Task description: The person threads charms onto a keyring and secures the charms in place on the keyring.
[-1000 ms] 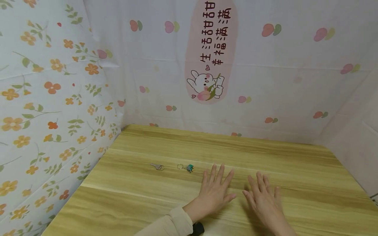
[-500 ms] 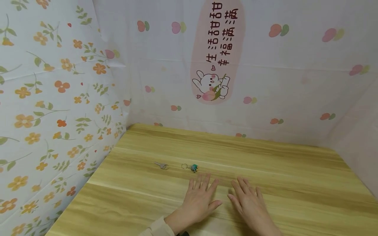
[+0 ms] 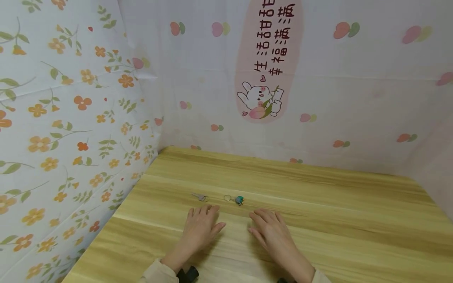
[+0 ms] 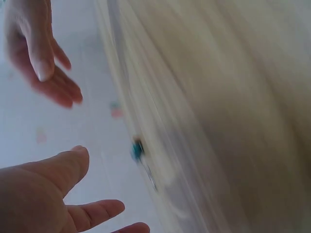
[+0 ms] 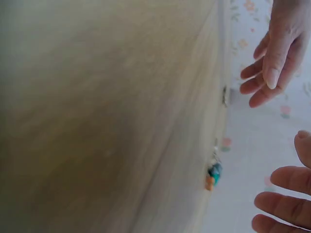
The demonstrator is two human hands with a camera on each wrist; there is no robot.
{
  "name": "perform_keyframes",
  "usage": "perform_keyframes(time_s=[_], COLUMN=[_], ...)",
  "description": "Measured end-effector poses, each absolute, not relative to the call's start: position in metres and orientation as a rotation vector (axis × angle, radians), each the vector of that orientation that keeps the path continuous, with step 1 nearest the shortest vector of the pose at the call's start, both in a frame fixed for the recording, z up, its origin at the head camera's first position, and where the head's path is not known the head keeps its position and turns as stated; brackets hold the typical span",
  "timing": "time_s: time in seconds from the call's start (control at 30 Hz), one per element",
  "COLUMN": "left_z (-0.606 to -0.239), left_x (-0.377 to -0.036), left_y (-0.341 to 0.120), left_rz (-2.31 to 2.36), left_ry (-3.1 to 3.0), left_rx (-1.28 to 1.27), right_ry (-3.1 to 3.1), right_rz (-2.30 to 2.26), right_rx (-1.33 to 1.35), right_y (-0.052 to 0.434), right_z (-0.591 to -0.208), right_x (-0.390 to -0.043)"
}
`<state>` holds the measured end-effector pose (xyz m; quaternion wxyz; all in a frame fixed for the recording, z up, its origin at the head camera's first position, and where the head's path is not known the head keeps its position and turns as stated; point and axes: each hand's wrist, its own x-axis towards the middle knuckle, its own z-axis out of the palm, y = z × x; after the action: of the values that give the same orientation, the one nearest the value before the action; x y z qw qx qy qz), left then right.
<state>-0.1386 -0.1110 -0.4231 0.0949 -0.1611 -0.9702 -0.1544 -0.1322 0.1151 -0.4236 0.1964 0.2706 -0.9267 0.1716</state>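
Observation:
A silver key (image 3: 201, 197) with a small ring through it lies flat on the wooden table (image 3: 318, 204). To its right is a keychain (image 3: 239, 200) with a small teal and grey figure and its own ring, separate from the key. My left hand (image 3: 201, 227) hovers just in front of the key, fingers loosely extended and holding nothing. My right hand (image 3: 271, 230) is off to the right and nearer than the keychain, its fingers relaxed and bare. In the right wrist view the keychain figure (image 5: 214, 174) shows teal and orange parts.
A floral cloth (image 3: 81, 129) hangs along the left side. Behind the table hangs a pale cloth (image 3: 198, 78) with printed hearts, a rabbit and writing. Dark wrist straps (image 3: 188, 274) show near the beige cuffs.
Both hands have moved left across the table, the left one further, so they are wider apart and the left is now by the key. The camera view has shifted slightly. Key and keychain stay put.

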Motion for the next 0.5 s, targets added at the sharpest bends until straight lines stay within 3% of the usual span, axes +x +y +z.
perform_keyframes(time_s=[0.5], left_z=[-0.434], left_x=[-0.195], left_y=[-0.159], left_rz=[-0.418], left_ry=[-2.811], left_rx=[-0.353], right_ry=[-2.611], right_rz=[0.524], right_rx=[0.874], right_y=[0.076], right_z=[-0.430], right_x=[-0.188])
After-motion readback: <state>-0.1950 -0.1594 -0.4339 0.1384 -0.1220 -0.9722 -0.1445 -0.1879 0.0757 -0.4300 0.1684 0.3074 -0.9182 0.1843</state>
